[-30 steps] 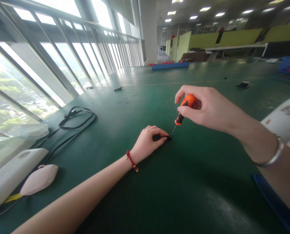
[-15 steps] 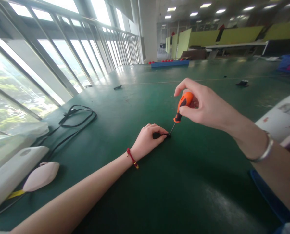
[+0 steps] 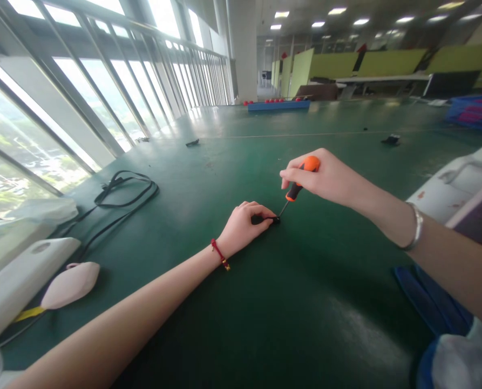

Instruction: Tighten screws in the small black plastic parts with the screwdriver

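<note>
My left hand [image 3: 246, 224] rests on the green table and pinches a small black part [image 3: 276, 220] between thumb and fingers. Most of that part is hidden by the fingers, so its kind cannot be made out. My right hand [image 3: 325, 175] is closed round the handle of an orange and black screwdriver [image 3: 293, 192]. The screwdriver leans, its thin metal shaft pointing down to the left, and its tip meets the black part's exposed end just beyond my left fingertips.
A black cable [image 3: 127, 189] lies looped at the left, near a white power strip [image 3: 30, 281] and a pale pink device [image 3: 71, 285]. Small dark pieces [image 3: 391, 139] lie farther back. A blue tray [image 3: 278, 105] with red items stands at the far edge, a blue basket [image 3: 473, 113] at the right.
My right hand has turned about the screwdriver handle, its raised fingers now wrapped closer round it. The screwdriver tip stays at the black part, and my left hand keeps its pinch. The view has shifted slightly.
</note>
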Available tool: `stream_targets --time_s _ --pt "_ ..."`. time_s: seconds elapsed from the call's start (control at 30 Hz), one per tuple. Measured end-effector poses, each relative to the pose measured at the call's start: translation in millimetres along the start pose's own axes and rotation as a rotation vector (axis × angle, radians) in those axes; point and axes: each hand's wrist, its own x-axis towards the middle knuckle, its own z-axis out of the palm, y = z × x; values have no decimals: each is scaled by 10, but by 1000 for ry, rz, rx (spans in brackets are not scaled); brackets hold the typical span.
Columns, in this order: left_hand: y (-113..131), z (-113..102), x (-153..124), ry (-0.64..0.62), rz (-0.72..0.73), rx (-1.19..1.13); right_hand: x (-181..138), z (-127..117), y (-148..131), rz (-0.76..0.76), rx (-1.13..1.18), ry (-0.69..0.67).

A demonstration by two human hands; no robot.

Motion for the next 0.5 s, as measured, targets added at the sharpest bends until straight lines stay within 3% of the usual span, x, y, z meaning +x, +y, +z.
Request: stream_targets --time_s 0.07,0.17,0.3,0.5 --pt "14 -5 2 0 1 0 -145 -4 58 -61 26 54" --pt "32 -7 8 -1 13 -13 -394 105 244 -125 -42 242" --pt "28 -3 12 -4 28 -31 -554 400 561 -59 -292 70" --pt "8 1 12 7 8 -50 -486 652 724 -58 -312 27"
